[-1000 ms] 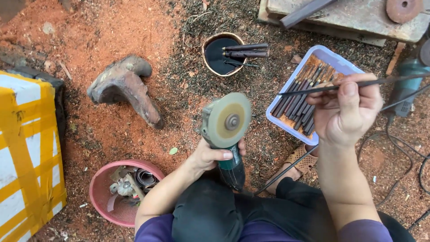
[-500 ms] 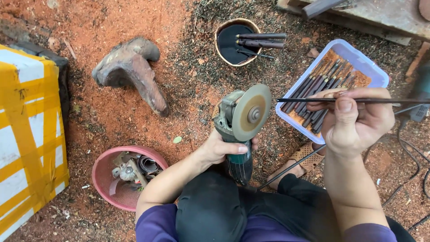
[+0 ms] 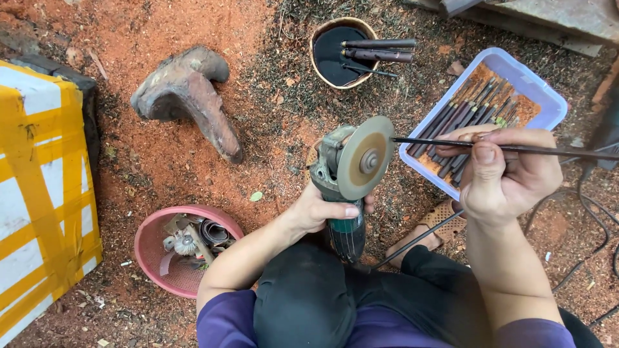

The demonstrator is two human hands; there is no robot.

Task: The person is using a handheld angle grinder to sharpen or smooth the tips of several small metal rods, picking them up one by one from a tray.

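My left hand [image 3: 325, 209] grips the green body of an angle grinder [image 3: 348, 187] held upright, its round tan sanding disc [image 3: 365, 158] facing up and right. My right hand [image 3: 506, 171] pinches a thin dark rod [image 3: 548, 149] that lies level, and its left tip meets the upper right edge of the disc. Just behind the rod stands a pale blue plastic tray [image 3: 540, 84] holding several similar dark rods on orange dust.
A round bowl [image 3: 322, 33] of black liquid with two dark sticks across it sits at the top. A carved wood piece [image 3: 193, 96] lies on red sawdust at left. A pink basket [image 3: 151, 258] of scraps and a yellow-and-white box [image 3: 39, 193] stand at lower left. Black cables [image 3: 596, 219] trail at right.
The grinder's disc has tilted and shifted right toward the rod. The rod's tip has come down and left to the disc's edge; the view has drifted a little.
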